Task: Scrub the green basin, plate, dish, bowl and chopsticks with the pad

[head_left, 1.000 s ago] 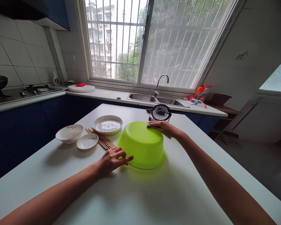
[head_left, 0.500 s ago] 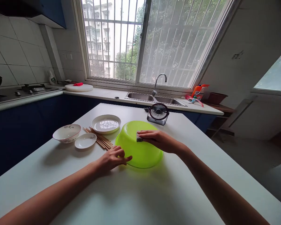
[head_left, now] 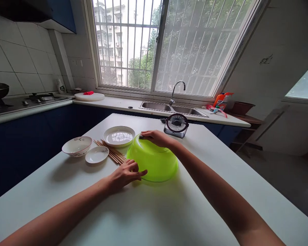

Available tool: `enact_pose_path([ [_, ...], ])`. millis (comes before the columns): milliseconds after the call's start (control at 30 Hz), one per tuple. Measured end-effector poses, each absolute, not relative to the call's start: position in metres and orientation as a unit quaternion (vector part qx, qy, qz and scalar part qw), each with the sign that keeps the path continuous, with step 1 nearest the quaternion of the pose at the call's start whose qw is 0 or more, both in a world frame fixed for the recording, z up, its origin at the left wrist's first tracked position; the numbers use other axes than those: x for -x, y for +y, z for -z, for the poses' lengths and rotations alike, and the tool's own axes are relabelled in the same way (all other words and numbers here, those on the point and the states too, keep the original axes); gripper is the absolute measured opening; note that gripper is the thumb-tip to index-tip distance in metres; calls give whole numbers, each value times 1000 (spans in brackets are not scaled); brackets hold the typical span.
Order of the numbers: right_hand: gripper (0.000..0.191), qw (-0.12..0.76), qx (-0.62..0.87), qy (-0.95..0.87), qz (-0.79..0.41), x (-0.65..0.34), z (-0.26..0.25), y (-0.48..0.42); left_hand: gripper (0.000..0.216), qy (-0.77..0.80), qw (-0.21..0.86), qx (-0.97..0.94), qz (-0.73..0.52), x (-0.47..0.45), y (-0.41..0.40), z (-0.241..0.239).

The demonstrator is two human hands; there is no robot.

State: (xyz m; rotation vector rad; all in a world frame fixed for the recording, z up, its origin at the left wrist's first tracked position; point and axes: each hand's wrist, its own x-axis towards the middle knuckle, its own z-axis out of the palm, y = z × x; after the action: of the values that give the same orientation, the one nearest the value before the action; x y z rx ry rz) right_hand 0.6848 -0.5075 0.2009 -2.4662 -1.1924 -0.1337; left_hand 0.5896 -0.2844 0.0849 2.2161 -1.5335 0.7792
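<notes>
Left hand (head_left: 125, 173) rests at the near-left rim of the upturned green basin (head_left: 157, 164) on the tabletop (head_left: 156, 215), pinching or not, can't tell! Right hand (head_left: 157, 138) pinches a grey pad (head_left: 141, 137) at the basin's far-left top edge: work looks under way, amount left unclear.

Shows a slim bare left arm (head_left: 64, 215) toward eight o'clock and right arm (head_left: 210, 184) toward four, tapering to narrow wrists (head_left: 106, 183) and slender fingers (head_left: 146, 134).
</notes>
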Motion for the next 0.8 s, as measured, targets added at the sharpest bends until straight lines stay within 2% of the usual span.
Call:
enact_pose_path([
  [200,33,164,924,-342,57,-712,-199,-527,32,-532,186,-786,-255,-591,-282,-84],
  [333,33,159,922,-347,61,-703,-199,-519,31,-531,204,-786,-242,-589,-283,-88],
  [567,32,175,873,-448,74,-664,-202,-492,32,-530,163,-790,-261,-588,-287,-86],
  [800,32,178,891,-412,64,-680,-200,-526,31,-527,180,-786,-269,-590,-287,-82],
])
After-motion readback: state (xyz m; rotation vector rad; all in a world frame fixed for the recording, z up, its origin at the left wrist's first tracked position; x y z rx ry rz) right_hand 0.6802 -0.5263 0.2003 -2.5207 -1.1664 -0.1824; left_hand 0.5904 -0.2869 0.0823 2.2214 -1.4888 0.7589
